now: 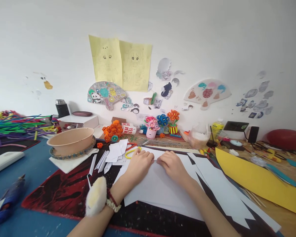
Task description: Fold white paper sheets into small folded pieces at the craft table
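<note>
Paper [162, 194] on red-black mat [59, 191]; yellow drawings [135, 70] on white wall [199, 33] behind.

White sheet [160, 191]: smooth, matt paper
Tub [71, 144]: smooth, matt plastic
Wrist ornament [96, 197]: fluffy, plush cloth
Flask [62, 110]: matt body, shiny metal lid
Table [291, 221]: matt wood

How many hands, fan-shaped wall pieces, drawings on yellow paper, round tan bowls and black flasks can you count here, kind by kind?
Left hand and right hand, at the white paper: 2
Fan-shaped wall pieces: 2
Drawings on yellow paper: 2
Round tan bowl: 1
Black flask: 1
Total: 8
</note>
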